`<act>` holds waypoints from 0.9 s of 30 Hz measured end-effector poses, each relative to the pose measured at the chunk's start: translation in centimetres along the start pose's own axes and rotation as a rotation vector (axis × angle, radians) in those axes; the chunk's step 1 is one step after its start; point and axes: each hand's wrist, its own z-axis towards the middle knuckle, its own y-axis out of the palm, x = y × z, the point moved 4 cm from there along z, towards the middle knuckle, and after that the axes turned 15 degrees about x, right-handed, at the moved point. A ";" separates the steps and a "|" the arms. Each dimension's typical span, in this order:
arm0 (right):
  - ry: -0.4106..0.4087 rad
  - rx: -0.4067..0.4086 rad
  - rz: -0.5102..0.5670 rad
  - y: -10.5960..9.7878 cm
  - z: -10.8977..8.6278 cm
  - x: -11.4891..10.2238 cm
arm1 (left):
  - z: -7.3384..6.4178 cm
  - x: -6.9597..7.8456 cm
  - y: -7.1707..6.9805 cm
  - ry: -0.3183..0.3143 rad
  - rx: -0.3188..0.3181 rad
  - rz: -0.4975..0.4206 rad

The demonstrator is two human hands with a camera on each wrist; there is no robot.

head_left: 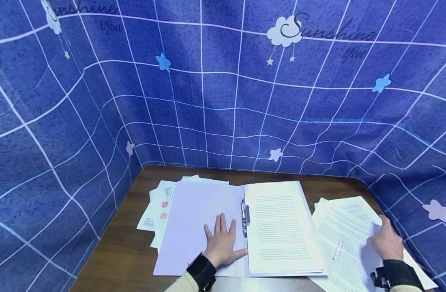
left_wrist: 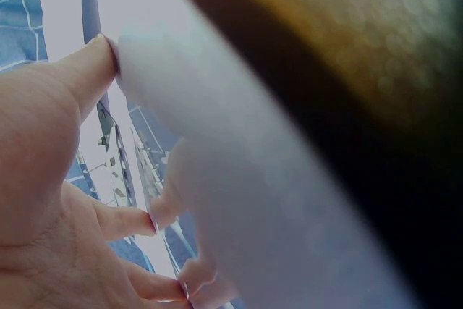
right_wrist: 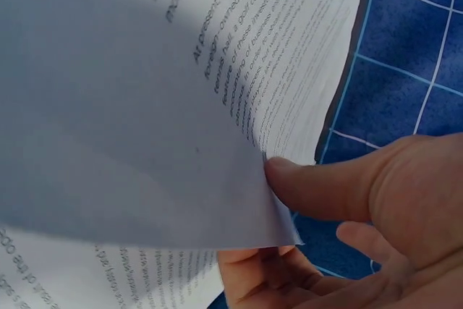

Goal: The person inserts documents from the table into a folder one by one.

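A lilac folder lies spread on the table. Its metal clip is at the spine, and printed pages lie on its right side. My left hand rests with spread fingers on the bare left cover, the thumb reaching toward the spine. The left wrist view shows its palm side close to the shiny cover. At the right, my right hand pinches the edge of a sheet from the loose printed papers. In the right wrist view, the thumb lies over the sheet with fingers beneath.
More loose papers, some with red stamps, stick out from under the folder's left side. The brown table meets a blue grid-patterned cloth at the back and sides.
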 end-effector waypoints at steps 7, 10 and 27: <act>0.013 0.083 0.026 -0.5 0.2 0.3 | 0.0 0.0 0.1 -0.001 0.000 0.002; -0.002 0.094 0.008 -0.6 0.2 0.4 | 0.1 0.0 0.2 0.001 0.004 0.005; 0.130 -0.010 -0.060 0.7 -0.1 1.8 | 0.1 0.1 0.3 -0.003 -0.003 0.010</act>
